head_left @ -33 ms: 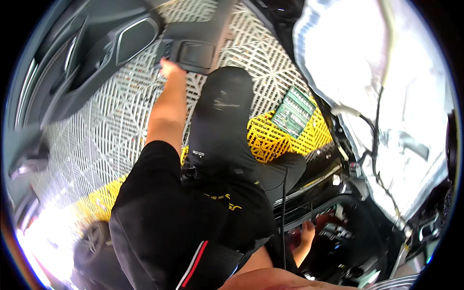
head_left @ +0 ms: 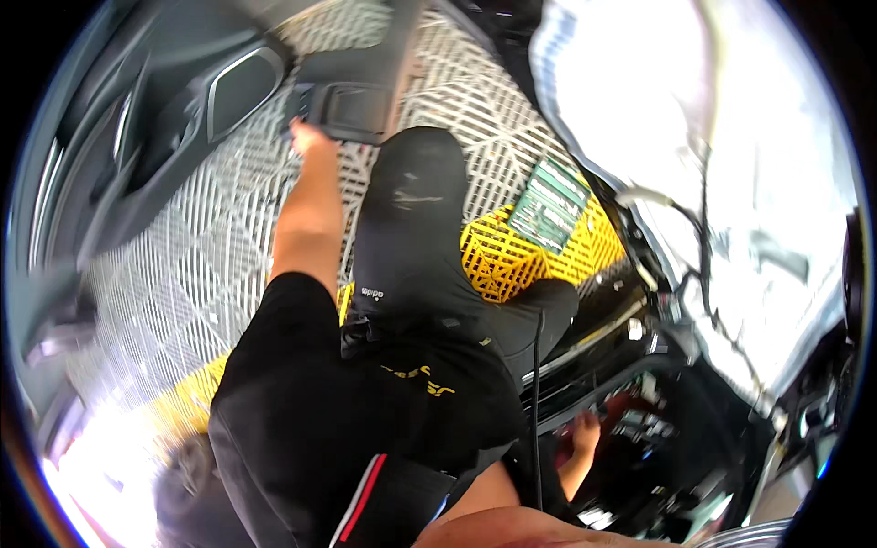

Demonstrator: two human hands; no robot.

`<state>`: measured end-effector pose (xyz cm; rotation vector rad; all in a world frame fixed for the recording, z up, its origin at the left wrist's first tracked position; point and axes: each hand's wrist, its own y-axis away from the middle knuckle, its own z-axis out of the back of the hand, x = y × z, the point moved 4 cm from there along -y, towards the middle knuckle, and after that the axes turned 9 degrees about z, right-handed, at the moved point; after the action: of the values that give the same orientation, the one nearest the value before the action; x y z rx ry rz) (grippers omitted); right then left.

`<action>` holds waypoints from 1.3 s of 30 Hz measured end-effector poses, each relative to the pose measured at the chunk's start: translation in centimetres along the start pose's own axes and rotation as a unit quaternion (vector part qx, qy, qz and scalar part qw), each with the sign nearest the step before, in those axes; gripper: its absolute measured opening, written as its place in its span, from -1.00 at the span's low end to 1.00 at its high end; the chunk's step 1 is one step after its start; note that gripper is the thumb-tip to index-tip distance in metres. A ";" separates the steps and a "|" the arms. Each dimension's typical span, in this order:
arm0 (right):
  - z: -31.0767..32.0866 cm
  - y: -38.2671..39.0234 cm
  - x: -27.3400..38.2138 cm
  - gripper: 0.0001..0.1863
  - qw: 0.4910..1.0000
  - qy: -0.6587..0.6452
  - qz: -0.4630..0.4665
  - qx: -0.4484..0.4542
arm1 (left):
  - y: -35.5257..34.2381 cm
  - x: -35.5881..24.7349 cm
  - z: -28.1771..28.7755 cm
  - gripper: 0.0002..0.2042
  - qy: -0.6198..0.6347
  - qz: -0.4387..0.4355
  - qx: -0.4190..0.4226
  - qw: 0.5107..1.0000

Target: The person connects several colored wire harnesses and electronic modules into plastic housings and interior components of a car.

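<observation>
Up ahead, my left arm is stretched out, and my left hand [head_left: 308, 135] has its fingers closed on the near left edge of a dark plastic trim panel [head_left: 356, 110] with a rectangular recess, lying over grated flooring. Low on the right, my right hand [head_left: 582, 437] reaches beside a dark edge inside the car's cluttered interior [head_left: 639, 438]. Its fingers are curled, and what they hold is too dark to make out. My knee in dark trousers sits between the two hands, just below the panel.
A car door [head_left: 155, 137] stands open at the left. A green socket set case [head_left: 548, 205] lies on grey and yellow grating [head_left: 498, 260]. Along the right are a plastic-covered pale surface [head_left: 639, 91] and cables [head_left: 703, 256]. A black cord runs down past my leg.
The view has shifted slightly. My left hand and the trim panel appear a little farther left and lower; my right hand is slightly higher in the picture, with similar grip.
</observation>
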<state>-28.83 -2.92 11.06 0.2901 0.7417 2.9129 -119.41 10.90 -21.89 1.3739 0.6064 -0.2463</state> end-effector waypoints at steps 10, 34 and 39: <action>-0.2 4.5 0.0 -0.62 0.951 0.054 -0.172 -0.252 | -4.8 2.3 5.4 -0.25 -0.271 0.016 0.192 0.943; 22.8 26.6 8.7 -0.74 0.700 0.132 0.262 -0.651 | 19.9 8.0 3.2 -0.62 -0.539 -0.377 0.380 0.651; 19.3 14.8 -11.5 -0.77 0.633 0.021 0.063 -0.771 | 28.5 7.6 4.9 -0.65 -0.449 -0.644 0.318 0.532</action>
<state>-14.56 -8.87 33.07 0.0268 -1.8064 2.4544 -97.57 13.24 -1.65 0.9157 0.5114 -2.4450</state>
